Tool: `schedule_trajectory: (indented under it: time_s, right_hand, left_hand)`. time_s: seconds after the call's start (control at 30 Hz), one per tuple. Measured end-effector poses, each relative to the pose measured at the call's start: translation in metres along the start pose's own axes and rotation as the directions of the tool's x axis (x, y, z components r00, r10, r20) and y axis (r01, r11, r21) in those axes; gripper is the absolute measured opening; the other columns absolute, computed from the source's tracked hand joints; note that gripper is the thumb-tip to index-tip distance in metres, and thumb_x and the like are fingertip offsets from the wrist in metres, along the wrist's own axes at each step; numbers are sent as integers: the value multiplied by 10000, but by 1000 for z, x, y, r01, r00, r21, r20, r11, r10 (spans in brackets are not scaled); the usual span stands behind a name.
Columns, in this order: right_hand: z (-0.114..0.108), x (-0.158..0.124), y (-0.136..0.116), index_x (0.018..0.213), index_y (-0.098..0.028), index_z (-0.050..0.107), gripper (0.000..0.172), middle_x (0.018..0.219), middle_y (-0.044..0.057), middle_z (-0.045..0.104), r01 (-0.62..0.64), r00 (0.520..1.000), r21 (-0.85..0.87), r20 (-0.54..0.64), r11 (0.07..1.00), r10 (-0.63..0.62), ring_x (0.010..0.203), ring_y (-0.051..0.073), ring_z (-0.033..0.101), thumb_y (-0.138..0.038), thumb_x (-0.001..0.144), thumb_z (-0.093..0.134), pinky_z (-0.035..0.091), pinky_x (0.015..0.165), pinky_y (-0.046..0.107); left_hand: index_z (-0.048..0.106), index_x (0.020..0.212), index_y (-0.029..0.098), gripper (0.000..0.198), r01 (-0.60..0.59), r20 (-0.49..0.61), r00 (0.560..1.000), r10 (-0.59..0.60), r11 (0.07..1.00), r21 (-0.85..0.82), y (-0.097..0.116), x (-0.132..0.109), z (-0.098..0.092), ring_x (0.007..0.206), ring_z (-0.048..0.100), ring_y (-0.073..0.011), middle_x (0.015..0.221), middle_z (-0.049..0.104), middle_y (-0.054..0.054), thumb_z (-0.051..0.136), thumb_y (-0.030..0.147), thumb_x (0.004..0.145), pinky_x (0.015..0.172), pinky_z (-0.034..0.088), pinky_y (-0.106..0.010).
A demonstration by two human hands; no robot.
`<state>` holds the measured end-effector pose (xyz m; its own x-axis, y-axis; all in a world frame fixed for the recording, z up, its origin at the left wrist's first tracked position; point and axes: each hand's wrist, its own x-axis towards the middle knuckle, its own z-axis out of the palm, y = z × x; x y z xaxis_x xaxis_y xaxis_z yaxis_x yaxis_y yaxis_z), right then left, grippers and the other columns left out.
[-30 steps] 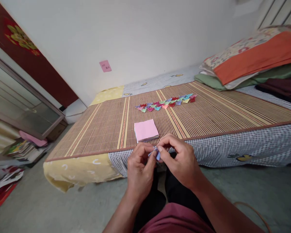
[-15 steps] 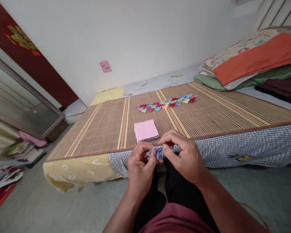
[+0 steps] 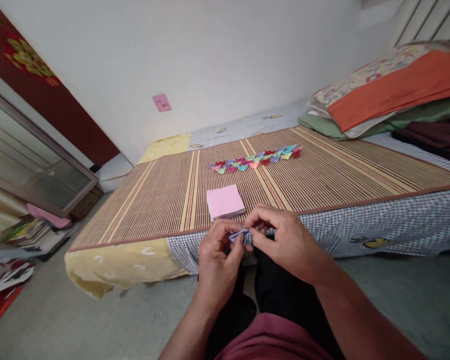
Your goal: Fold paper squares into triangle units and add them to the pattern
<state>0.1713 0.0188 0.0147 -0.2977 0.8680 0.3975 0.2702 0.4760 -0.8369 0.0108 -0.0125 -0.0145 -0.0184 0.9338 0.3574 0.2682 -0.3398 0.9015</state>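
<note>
Fingers (image 3: 260, 239) of both hands closed in a small pinch: left hand (image 3: 218, 255) gripping one side of a folded blue-purple paper (image 3: 234, 235), right hand (image 3: 290, 242) nipping its other end between thumb and forefinger. Paper held up over the lap, before the bed's near edge; creases too small to read, part hidden behind the left thumb. Looks like shaping or creasing work. Best done, I judge, with the left as steady clamp close to the fold and the right making the small adjustments; line up edges before pressing, then run a nail along the crease. Too hard a tug could tear or skew so small a piece. Just beyond, a pink-topped paper stack (image 3: 225, 201) on the striped mat (image 3: 172, 192); best kept clear of the knuckles. Farther back, a multicoloured row of folded pieces (image 3: 255, 161), points toward the worker, handy for comparing shape.
</note>
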Motion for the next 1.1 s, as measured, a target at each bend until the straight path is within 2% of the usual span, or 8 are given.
schedule_trajectory:
  time_s: [0.1,0.33,0.5,0.63,0.8,1.0,1.1]
  right_hand:
    - [1,-1,0,810,-191,640,180,688,-31,659,-42,999,88,3,995,42,611,128,650,-23,810,577,505,587,240]
    - [5,-3,-2,815,-181,654,175,723,-18,665,-11,997,37,-72,999,14,645,132,640,-19,791,594,495,599,241]
    - [9,-3,-1,821,-183,645,181,740,-18,639,-2,998,25,-70,1000,4,646,127,615,-16,802,576,488,611,249]
    - [11,-3,1,794,-187,618,193,802,-5,606,51,997,-24,-63,998,-53,650,121,571,-8,813,548,462,609,259]
    - [9,-4,4,820,-197,591,195,860,6,590,111,994,-69,-9,991,-112,718,136,569,-12,849,536,452,647,274]
    - [4,-4,8,850,-204,546,197,912,17,579,212,974,-191,119,959,-191,821,167,577,-10,877,558,458,745,309]
    - [2,-3,8,839,-191,541,195,906,29,571,247,960,-287,199,925,-195,811,173,566,-16,923,539,446,730,311]
  left_hand:
    - [662,931,211,43,43,29,999,-41,998,-41,-3,1,-1,737,629,-140,991,647,-42,634,179,925,624,499,-246]
    - [618,907,198,105,146,-7,989,-149,977,-153,4,4,3,622,591,-98,878,665,-3,656,123,844,551,446,-204]
    - [599,892,194,125,180,-39,980,-196,951,-253,11,6,5,589,591,-85,779,651,26,640,108,811,529,449,-182]
    - [570,875,201,140,181,-40,979,-200,940,-288,11,7,6,561,581,-69,840,669,21,657,118,802,483,437,-163]
    - [566,819,185,148,208,-3,975,-222,916,-345,13,9,3,551,592,-60,880,676,11,712,182,799,497,492,-171]
    - [606,797,170,205,263,31,963,-269,902,-342,8,11,-1,518,625,-86,688,669,34,798,237,769,524,532,-192]
    - [625,796,165,221,273,65,961,-267,900,-340,5,13,-4,543,654,-108,655,683,21,807,291,792,575,561,-217]
